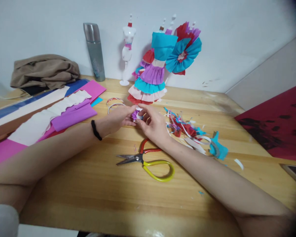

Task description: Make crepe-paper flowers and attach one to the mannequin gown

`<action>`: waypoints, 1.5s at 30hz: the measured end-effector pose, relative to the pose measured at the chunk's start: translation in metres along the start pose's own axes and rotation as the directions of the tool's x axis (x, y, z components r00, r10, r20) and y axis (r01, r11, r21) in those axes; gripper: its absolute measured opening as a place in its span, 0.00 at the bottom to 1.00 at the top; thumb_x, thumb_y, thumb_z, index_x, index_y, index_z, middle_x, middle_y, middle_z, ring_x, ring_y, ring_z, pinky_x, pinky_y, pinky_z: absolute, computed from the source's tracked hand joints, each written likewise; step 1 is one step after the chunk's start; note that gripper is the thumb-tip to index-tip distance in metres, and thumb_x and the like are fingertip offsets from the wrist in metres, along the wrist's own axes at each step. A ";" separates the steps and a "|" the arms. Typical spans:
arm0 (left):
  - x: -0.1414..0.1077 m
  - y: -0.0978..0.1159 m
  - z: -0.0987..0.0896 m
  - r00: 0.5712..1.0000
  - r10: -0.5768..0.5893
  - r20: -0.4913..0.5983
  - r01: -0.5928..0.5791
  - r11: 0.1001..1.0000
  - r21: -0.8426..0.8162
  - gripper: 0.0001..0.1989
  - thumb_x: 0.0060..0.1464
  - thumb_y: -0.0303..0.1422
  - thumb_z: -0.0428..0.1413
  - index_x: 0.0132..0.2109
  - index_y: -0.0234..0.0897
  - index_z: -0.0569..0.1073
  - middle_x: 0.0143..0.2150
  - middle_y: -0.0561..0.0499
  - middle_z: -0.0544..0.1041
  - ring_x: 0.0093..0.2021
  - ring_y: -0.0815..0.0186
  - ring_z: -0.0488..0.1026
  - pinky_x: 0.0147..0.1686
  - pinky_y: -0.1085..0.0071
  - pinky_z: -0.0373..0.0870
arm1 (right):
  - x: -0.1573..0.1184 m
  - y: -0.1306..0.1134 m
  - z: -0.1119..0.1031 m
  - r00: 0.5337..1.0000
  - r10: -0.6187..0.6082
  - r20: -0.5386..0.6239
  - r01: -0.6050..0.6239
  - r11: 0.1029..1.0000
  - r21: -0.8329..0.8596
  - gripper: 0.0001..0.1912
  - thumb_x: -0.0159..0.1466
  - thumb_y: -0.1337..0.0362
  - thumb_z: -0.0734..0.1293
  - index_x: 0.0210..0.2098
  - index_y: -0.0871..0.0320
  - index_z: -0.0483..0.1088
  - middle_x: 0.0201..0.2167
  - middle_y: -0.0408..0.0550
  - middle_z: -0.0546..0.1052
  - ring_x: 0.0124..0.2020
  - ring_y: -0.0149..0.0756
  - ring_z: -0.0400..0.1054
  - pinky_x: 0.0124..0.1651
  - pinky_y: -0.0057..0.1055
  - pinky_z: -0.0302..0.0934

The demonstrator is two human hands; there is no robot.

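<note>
A small gathered piece of purple and white paper is held between both hands near the middle of the table. My left hand grips its left side, with a black band on the wrist. From the right, my right hand pinches the white part with thumb and fingers. Open-bladed scissors with one red and one yellow handle lie just below my right hand. Two rings, one white and one patterned, rest beyond my left hand.
Coloured paper sheets and brown cloth lie left. Behind stand a bottle, a bare white mannequin and paper-dressed mannequins. Paper scraps and a tape roll sit right, near a red panel.
</note>
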State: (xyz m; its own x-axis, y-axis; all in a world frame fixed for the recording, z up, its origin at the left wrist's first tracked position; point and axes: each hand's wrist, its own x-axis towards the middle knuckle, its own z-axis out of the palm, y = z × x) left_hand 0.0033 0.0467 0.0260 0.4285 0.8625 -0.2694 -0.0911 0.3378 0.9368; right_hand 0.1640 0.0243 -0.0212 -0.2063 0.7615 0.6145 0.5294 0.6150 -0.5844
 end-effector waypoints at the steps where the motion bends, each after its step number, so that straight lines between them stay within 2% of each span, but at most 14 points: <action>1: 0.000 0.000 0.000 1.000 -0.004 -0.010 0.004 1.000 -0.002 0.14 0.66 0.31 0.49 0.34 0.31 0.73 0.30 0.48 0.74 0.30 0.68 0.73 0.36 0.71 0.72 | 0.000 0.001 0.000 1.000 0.000 0.002 0.000 1.000 -0.007 0.25 0.59 0.72 0.67 0.56 0.57 0.67 0.38 0.48 0.76 0.32 0.36 0.70 0.38 0.36 0.68; 5: 0.000 0.001 0.002 0.999 -0.019 -0.043 0.018 1.000 -0.020 0.12 0.66 0.30 0.49 0.35 0.30 0.74 0.32 0.46 0.76 0.32 0.67 0.74 0.36 0.70 0.73 | 0.000 0.003 0.000 1.000 0.002 0.000 -0.002 0.999 -0.036 0.24 0.60 0.72 0.66 0.56 0.55 0.68 0.38 0.49 0.78 0.33 0.37 0.71 0.38 0.36 0.68; 10: 0.001 0.001 0.000 0.999 -0.045 -0.027 0.044 0.998 -0.047 0.12 0.66 0.29 0.49 0.36 0.30 0.74 0.33 0.45 0.78 0.32 0.68 0.75 0.34 0.72 0.75 | 0.000 0.005 -0.001 1.000 -0.023 -0.010 0.022 0.996 -0.088 0.21 0.62 0.71 0.65 0.55 0.56 0.69 0.39 0.50 0.79 0.35 0.38 0.73 0.39 0.36 0.68; 15: 0.003 -0.004 -0.003 0.999 -0.053 0.009 0.053 0.995 -0.088 0.09 0.64 0.31 0.53 0.37 0.31 0.74 0.33 0.46 0.78 0.32 0.68 0.76 0.35 0.71 0.77 | 0.000 0.005 -0.002 0.995 -0.102 -0.022 0.099 0.988 -0.122 0.20 0.63 0.72 0.63 0.54 0.55 0.71 0.40 0.50 0.80 0.36 0.38 0.74 0.41 0.36 0.69; 19: 0.003 -0.005 -0.005 0.998 -0.044 0.047 0.048 0.994 -0.094 0.09 0.61 0.34 0.58 0.35 0.32 0.75 0.33 0.46 0.78 0.32 0.69 0.75 0.36 0.71 0.77 | 0.000 0.003 -0.003 0.992 -0.121 -0.033 0.116 0.987 -0.114 0.20 0.63 0.73 0.63 0.53 0.55 0.72 0.38 0.50 0.80 0.37 0.39 0.74 0.42 0.37 0.69; 25: 0.003 -0.007 -0.007 0.995 0.003 0.100 -0.002 1.000 -0.007 0.08 0.56 0.25 0.59 0.29 0.30 0.77 0.30 0.48 0.77 0.33 0.70 0.74 0.41 0.72 0.75 | 0.002 0.006 -0.002 0.992 -0.109 -0.064 0.101 0.987 -0.123 0.20 0.63 0.73 0.62 0.53 0.54 0.71 0.35 0.49 0.79 0.36 0.39 0.72 0.42 0.39 0.68; 29: 0.005 -0.006 -0.005 0.998 -0.023 0.066 0.025 0.999 -0.032 0.06 0.54 0.24 0.60 0.29 0.31 0.78 0.31 0.49 0.77 0.33 0.71 0.74 0.41 0.72 0.74 | 0.002 0.007 -0.002 0.992 -0.096 -0.080 0.087 0.989 -0.116 0.19 0.63 0.72 0.63 0.52 0.54 0.72 0.35 0.48 0.79 0.35 0.38 0.72 0.41 0.37 0.68; 33: 0.005 -0.004 -0.002 0.998 -0.063 -0.008 0.062 0.996 -0.056 0.10 0.55 0.20 0.57 0.26 0.31 0.76 0.29 0.50 0.76 0.32 0.70 0.74 0.41 0.71 0.74 | 0.001 0.005 -0.003 0.995 -0.017 -0.094 0.012 0.999 -0.050 0.17 0.62 0.72 0.64 0.50 0.56 0.72 0.33 0.46 0.79 0.32 0.36 0.72 0.40 0.35 0.67; 38: 0.004 -0.004 -0.003 0.999 -0.045 0.011 0.045 0.998 -0.040 0.08 0.55 0.21 0.57 0.29 0.29 0.78 0.31 0.48 0.77 0.33 0.70 0.73 0.42 0.70 0.74 | 0.003 0.006 0.001 0.977 0.196 -0.087 -0.179 0.969 0.167 0.16 0.60 0.68 0.66 0.48 0.56 0.72 0.28 0.41 0.77 0.28 0.31 0.70 0.36 0.32 0.64; 42: 0.004 -0.005 -0.004 0.999 -0.043 0.016 0.043 0.999 0.000 0.06 0.55 0.21 0.58 0.31 0.30 0.79 0.32 0.48 0.78 0.34 0.69 0.74 0.40 0.71 0.73 | 0.008 0.009 0.003 0.925 0.380 -0.017 -0.337 0.841 0.423 0.17 0.54 0.66 0.69 0.44 0.57 0.70 0.23 0.38 0.74 0.24 0.30 0.67 0.31 0.29 0.61; 45: 0.006 -0.006 -0.006 0.999 -0.028 0.030 0.027 0.999 0.018 0.05 0.54 0.22 0.59 0.31 0.30 0.79 0.32 0.48 0.78 0.33 0.69 0.74 0.39 0.72 0.74 | 0.011 0.008 0.002 0.893 0.447 0.046 -0.401 0.746 0.532 0.18 0.51 0.64 0.71 0.42 0.57 0.69 0.22 0.37 0.75 0.22 0.29 0.66 0.28 0.28 0.60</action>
State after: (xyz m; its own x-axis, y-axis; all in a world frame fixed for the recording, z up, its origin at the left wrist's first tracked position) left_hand 0.0009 0.0520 0.0174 0.4572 0.8413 -0.2884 -0.0633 0.3542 0.9330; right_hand 0.1637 0.0378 -0.0202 0.0143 0.9647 0.2629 0.0396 0.2622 -0.9642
